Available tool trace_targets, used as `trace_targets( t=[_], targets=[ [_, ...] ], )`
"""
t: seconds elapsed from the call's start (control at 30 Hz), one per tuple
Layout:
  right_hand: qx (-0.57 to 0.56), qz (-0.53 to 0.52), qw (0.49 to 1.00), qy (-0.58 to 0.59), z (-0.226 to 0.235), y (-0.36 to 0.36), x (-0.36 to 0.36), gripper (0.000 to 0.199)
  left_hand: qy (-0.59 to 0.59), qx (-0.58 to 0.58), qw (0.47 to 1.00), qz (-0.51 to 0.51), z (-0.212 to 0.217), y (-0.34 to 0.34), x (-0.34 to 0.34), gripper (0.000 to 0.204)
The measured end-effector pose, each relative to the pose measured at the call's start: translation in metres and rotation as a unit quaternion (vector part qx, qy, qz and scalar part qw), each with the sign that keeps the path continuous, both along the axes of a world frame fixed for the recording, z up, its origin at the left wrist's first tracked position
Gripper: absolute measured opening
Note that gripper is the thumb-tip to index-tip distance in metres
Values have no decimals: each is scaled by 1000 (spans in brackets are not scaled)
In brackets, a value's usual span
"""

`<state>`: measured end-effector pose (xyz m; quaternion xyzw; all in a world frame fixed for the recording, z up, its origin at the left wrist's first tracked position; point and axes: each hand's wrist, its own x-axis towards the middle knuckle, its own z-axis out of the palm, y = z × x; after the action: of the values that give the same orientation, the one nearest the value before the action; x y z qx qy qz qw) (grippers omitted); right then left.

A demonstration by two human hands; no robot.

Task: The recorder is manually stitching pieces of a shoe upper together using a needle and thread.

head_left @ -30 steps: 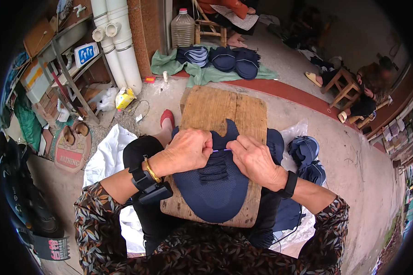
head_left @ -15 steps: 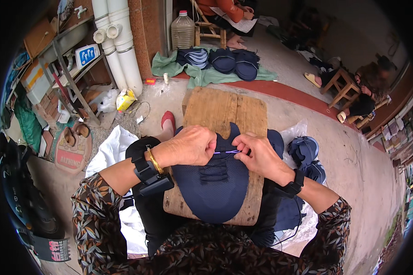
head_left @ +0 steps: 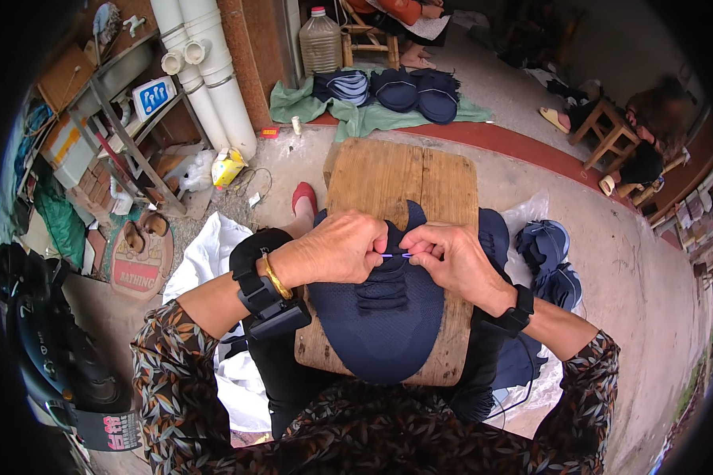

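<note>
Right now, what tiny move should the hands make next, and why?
Perhaps the bare right hand should gently draw the thin purple strand rightward: it shows between that pinching hand and the bare left hand, across the dark-blue, round-ended fabric piece.

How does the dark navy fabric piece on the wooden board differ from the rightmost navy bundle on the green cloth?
The dark navy, round-ended fabric piece lies spread on the brown wooden board, while the rightmost navy bundle sits stacked on the green cloth. The left hand and right hand pinch a thin purple cord at the fabric piece; no hand touches the bundle. Both look dark navy.
</note>
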<state>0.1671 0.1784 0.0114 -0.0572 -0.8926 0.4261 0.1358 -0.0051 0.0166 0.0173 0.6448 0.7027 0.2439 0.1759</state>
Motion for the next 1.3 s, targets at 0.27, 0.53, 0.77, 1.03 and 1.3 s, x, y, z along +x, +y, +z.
trace_targets(
  t=[0.27,0.53,0.77,1.03,1.3],
  targets=[
    [-18,-18,999,27,-8,-4,5,16,-36,-3,999,-1,-2,2,-5,12],
    [168,36,978,114,-5,4,7,19,-14,-36,999,-6,0,8,-4,15],
    [24,26,999,-18,-5,7,10,36,62,10,994,-86,-4,10,-7,28],
    [55,52,995,-58,-3,8,6,44,13,-55,981,-186,5,14,-22,30],
    [47,54,991,-111,8,8,2,44,67,10,973,-219,-11,4,-34,15]
  ],
)
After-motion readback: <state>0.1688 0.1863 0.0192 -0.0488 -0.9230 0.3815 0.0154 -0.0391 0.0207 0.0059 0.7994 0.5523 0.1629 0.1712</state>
